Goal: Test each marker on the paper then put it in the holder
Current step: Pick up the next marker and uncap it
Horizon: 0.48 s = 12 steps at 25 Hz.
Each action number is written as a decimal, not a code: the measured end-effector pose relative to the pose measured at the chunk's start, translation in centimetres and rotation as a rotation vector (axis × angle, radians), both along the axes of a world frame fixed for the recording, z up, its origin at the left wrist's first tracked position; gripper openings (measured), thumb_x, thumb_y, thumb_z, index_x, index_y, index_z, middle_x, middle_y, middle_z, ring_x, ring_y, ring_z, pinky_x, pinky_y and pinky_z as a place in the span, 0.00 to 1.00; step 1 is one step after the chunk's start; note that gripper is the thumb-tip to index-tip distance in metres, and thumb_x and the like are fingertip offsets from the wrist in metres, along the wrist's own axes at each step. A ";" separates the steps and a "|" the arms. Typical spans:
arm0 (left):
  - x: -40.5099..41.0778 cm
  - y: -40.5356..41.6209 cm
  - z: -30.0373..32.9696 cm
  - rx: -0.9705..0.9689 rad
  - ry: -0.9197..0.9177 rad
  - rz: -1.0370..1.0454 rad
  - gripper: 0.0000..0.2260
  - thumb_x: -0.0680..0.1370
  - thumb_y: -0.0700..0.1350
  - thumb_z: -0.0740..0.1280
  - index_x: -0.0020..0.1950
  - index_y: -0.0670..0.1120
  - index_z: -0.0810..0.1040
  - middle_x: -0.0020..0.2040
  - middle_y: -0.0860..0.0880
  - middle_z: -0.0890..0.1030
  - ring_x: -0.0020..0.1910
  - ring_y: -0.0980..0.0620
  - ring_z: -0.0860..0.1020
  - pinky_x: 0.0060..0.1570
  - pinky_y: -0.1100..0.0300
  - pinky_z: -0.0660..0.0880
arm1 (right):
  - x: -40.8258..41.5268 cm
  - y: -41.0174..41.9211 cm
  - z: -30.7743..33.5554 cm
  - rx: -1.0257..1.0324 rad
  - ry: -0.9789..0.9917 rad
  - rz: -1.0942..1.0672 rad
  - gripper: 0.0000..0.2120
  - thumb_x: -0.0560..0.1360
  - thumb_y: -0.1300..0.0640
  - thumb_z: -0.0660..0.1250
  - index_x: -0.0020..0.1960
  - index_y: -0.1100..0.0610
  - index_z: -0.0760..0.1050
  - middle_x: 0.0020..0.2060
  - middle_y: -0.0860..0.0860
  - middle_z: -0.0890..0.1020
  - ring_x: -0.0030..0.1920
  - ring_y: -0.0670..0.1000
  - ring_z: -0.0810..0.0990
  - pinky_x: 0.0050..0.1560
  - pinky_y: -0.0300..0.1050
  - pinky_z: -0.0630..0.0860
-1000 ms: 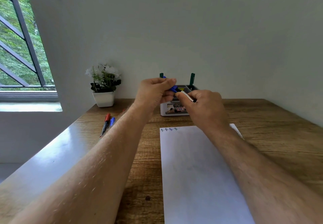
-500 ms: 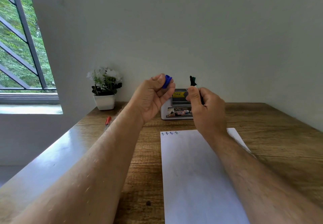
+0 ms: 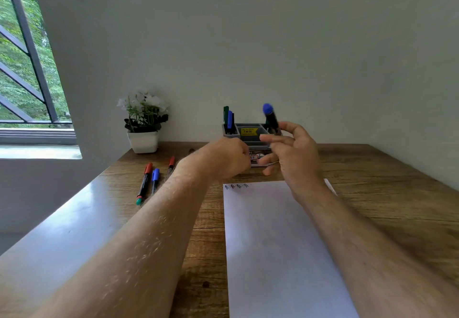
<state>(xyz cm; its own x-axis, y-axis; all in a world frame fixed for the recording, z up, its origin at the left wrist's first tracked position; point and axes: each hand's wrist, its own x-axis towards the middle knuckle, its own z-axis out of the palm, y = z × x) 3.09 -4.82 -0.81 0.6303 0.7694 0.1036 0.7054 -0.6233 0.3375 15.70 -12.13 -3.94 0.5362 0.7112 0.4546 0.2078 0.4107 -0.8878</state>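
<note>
A grey compartment holder point(image 3: 249, 137) stands at the back of the desk; a green marker point(image 3: 225, 114) and a blue marker point(image 3: 230, 119) stand in its left slot. My right hand point(image 3: 295, 158) hovers at the holder's right side. Its thumb and index finger pinch a blue-capped marker point(image 3: 269, 117), upright and tilted over the right rear slot; the other fingers are spread. My left hand point(image 3: 224, 160) is curled in front of the holder, nothing visible in it. White paper point(image 3: 275, 248) lies before me with small test marks point(image 3: 236, 186) at its top left.
Three loose markers lie left of the paper: a red-capped one with a green end point(image 3: 144, 184), a blue-capped one point(image 3: 155, 178) and another red-capped one point(image 3: 171, 163). A white potted plant point(image 3: 144, 129) stands at the back left by the window.
The blue cap that my left hand held is now on the marker. My right hand has carried the capped marker to the holder's right side, and my left hand has dropped and curled shut.
</note>
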 end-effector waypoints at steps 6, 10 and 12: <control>-0.3 -0.2 0.3 -0.161 0.103 -0.070 0.07 0.78 0.44 0.65 0.54 0.48 0.79 0.51 0.49 0.79 0.47 0.52 0.77 0.44 0.58 0.73 | 0.7 0.1 -0.9 -0.242 -0.143 -0.149 0.10 0.77 0.50 0.68 0.41 0.54 0.81 0.22 0.49 0.78 0.20 0.44 0.71 0.21 0.36 0.66; -0.4 0.1 0.0 -0.112 0.215 -0.082 0.12 0.72 0.46 0.75 0.53 0.51 0.78 0.47 0.53 0.78 0.45 0.54 0.76 0.46 0.58 0.71 | 0.2 -0.1 -1.2 -0.383 -0.308 -0.069 0.08 0.75 0.54 0.68 0.40 0.57 0.80 0.25 0.53 0.81 0.22 0.47 0.75 0.25 0.40 0.71; -0.3 0.2 -0.1 -0.107 0.248 -0.066 0.12 0.71 0.45 0.77 0.52 0.51 0.79 0.45 0.55 0.78 0.43 0.55 0.75 0.47 0.57 0.70 | 0.4 -0.2 -1.2 -0.419 -0.359 -0.036 0.07 0.73 0.55 0.68 0.37 0.56 0.78 0.27 0.54 0.82 0.22 0.46 0.76 0.27 0.42 0.71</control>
